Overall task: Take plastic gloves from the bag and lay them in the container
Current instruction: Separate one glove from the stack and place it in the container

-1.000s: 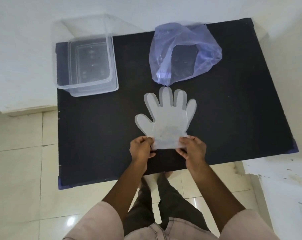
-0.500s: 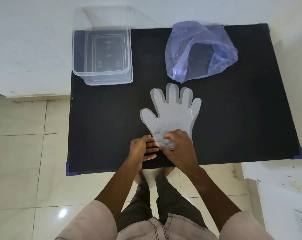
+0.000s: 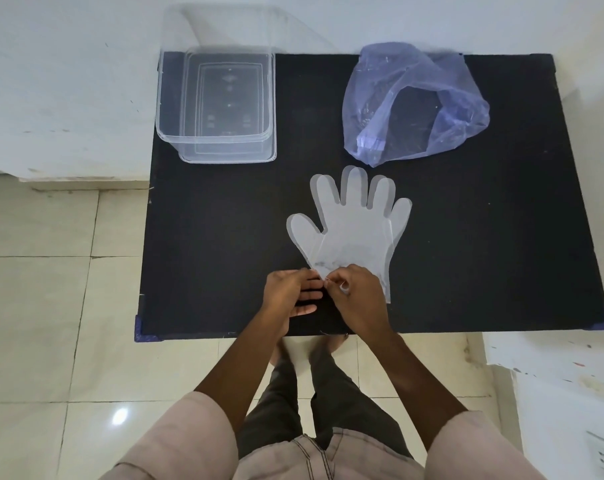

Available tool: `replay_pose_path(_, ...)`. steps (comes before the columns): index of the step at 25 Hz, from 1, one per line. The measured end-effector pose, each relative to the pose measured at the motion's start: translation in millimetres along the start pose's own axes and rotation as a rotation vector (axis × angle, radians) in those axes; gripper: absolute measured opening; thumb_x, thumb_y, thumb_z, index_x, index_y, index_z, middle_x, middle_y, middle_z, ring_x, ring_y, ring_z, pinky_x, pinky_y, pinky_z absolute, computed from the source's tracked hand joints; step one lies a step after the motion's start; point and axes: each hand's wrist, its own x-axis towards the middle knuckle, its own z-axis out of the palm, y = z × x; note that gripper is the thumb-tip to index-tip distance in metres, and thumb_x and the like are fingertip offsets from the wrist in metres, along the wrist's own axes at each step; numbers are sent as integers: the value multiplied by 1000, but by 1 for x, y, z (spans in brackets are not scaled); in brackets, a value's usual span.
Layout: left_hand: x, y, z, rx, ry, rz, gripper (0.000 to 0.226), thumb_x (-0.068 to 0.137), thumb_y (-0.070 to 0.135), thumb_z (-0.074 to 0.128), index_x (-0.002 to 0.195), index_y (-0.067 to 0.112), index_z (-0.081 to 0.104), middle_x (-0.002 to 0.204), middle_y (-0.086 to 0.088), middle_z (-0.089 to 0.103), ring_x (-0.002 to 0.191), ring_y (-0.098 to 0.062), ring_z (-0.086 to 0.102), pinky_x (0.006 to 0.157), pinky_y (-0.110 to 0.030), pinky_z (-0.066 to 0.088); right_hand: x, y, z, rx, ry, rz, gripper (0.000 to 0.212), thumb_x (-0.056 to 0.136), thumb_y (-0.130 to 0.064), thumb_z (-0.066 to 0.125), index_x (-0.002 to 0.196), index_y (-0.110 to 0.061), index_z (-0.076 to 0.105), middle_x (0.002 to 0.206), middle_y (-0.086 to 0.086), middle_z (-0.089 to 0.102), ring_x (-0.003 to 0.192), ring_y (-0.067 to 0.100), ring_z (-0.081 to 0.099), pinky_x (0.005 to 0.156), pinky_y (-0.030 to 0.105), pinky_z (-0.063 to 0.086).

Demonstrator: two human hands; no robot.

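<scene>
A clear plastic glove (image 3: 352,223), apparently a thin stack, lies flat on the black table (image 3: 207,237), fingers pointing away from me. My right hand (image 3: 357,296) pinches the left corner of the glove's cuff between thumb and fingertips. My left hand (image 3: 288,294) rests beside it on the table, fingertips touching that same cuff corner. A crumpled blue plastic bag (image 3: 414,102) lies at the back right, its mouth open toward me. At the back left stands the clear rectangular container (image 3: 217,105), with nothing in it.
The table has white walls behind it and to the right. Tiled floor lies to the left and below the front edge, where my legs and feet show. A wall socket sits at the lower right.
My right hand crossed from the cuff's right corner to its left corner, meeting my left hand. The camera view shifted, so the table sits further right in the frame.
</scene>
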Motion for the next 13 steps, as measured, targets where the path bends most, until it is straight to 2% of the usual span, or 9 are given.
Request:
replay_pose_path(6,1,-2,3,15,6,6,15,79,15,74,92,7,75,88,-9,78,81,-21,75,65,-32,58,1,-2,-5,92,-4,5,21,91,-29,61,96,-12,73,98,6,74,85,14,63,89,27,51)
replay_pose_path(9,3,-2,5,6,33,22,13,80,10,73,93,6,75,89,-11,78,81,-22,75,66,-32,60,3,0,-4,117,-25,24,23,91,-32,60,95,-14,73,98,5,74,81,10,60,90,30,52)
replay_pose_path(13,5,-1,3,32,66,31,12,85,7,68,95,8,75,90,-11,77,75,-19,73,61,-29,58,4,3,-4,180,-6,78,23,89,-33,63,92,-13,73,95,4,74,80,10,62,89,28,52)
